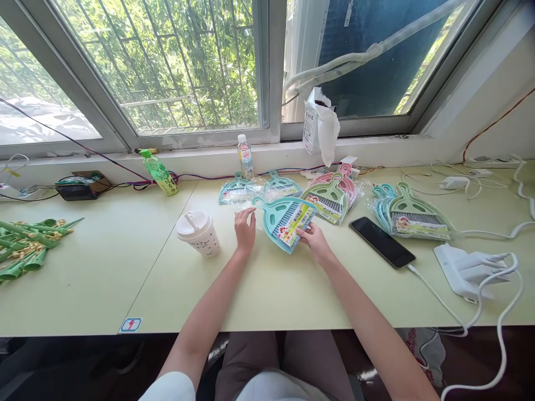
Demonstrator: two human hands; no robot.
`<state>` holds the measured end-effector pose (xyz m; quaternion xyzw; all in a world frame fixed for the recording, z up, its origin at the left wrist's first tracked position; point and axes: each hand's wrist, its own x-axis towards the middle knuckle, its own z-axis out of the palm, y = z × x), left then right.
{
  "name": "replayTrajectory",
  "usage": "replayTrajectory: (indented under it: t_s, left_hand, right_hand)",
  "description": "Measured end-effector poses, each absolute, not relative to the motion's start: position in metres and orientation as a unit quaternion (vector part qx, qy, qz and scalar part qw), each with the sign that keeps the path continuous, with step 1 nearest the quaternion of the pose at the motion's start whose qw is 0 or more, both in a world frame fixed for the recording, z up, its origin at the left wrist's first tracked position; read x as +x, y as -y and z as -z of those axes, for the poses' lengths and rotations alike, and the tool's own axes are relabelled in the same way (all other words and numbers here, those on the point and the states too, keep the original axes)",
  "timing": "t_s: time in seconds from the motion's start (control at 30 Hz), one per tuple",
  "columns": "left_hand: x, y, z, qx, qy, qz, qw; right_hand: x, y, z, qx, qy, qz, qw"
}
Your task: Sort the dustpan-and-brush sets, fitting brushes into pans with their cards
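A turquoise mini dustpan-and-brush set [279, 218] with a yellow and white label is tilted above the table in front of me. My right hand [314, 240] grips its lower right edge, thumb on the label. At the handle end, my left hand [244, 227] has its fingers curled with the tips at the handle; the exact contact is small in view. Behind lie two more turquoise sets, one on the left [237, 190] and one on the right [281, 186], in clear plastic. A green set [328, 201] overlaps a pink set [346, 181] to the right.
A lidded white cup [198, 234] stands left of my left hand. Right of me are a black phone [382, 241], a stack of sets [418, 217] and a white power strip [460, 273] with cables. Bottles, one green [159, 172] and one clear [245, 157], are near the window.
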<state>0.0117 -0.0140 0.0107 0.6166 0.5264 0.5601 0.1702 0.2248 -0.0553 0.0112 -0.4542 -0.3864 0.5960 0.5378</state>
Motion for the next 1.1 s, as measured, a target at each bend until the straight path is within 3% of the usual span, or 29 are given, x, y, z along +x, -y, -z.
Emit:
replayTrajectory:
  t_s: [0.2,0.3,0.37,0.43,0.53,0.6,0.8,1.1]
  left_hand:
    - [0.033,0.030,-0.016,0.668,-0.475,-0.568,0.073]
    - [0.035,0.034,-0.022,0.582,-0.497,-0.641,0.056]
    - [0.032,0.032,-0.025,0.490,-0.494,-0.708,0.119]
    - [0.026,0.026,-0.027,0.400,-0.461,-0.747,0.264]
    - [0.017,0.014,-0.024,0.250,-0.389,-0.730,0.503]
    - [0.011,0.007,-0.021,0.178,-0.358,-0.700,0.591]
    - [0.009,0.007,-0.014,0.269,-0.288,-0.609,0.688]
    - [0.028,0.018,-0.008,0.431,-0.268,-0.463,0.727]
  right_hand:
    - [0.222,0.053,-0.003,-0.430,0.357,-0.578,0.594]
    - [0.222,0.053,-0.003,-0.409,0.348,-0.578,0.615]
    - [0.222,0.054,-0.005,-0.398,0.345,-0.578,0.623]
    - [0.221,0.054,-0.007,-0.390,0.344,-0.580,0.627]
    - [0.221,0.054,-0.006,-0.391,0.350,-0.580,0.623]
    - [0.221,0.054,-0.005,-0.400,0.360,-0.573,0.618]
    - [0.219,0.055,-0.004,-0.424,0.389,-0.556,0.600]
    - [0.220,0.055,-0.006,-0.426,0.372,-0.549,0.616]
